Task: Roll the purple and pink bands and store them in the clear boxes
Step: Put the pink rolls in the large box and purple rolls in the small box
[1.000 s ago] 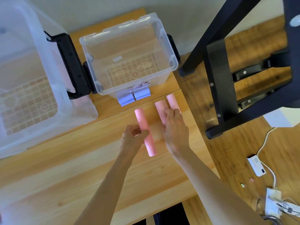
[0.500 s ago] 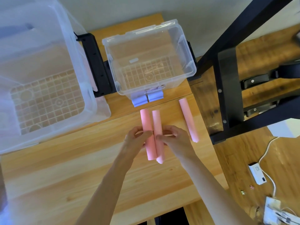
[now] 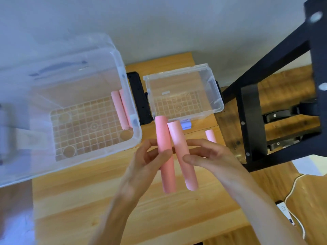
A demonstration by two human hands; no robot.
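Wooden table (image 3: 74, 206): fills the lower half of the frame.
Large clear box (image 3: 131, 96): upper left, two pink rolls (image 3: 121, 110) lying side by side against its right wall.
Small clear box (image 3: 216, 96): centre top, just right of the large one; purple rolls (image 3: 186, 125) at its near edge.
Left hand (image 3: 143, 167): centre, thumb and fingers pinching the left pink roll (image 3: 165, 156).
Right hand (image 3: 214, 157): beside it, fingers curled round the right pink roll (image 3: 184, 160); both rolls held touching above the table.
Loose pink roll (image 3: 210, 136): on the table behind the right hand.
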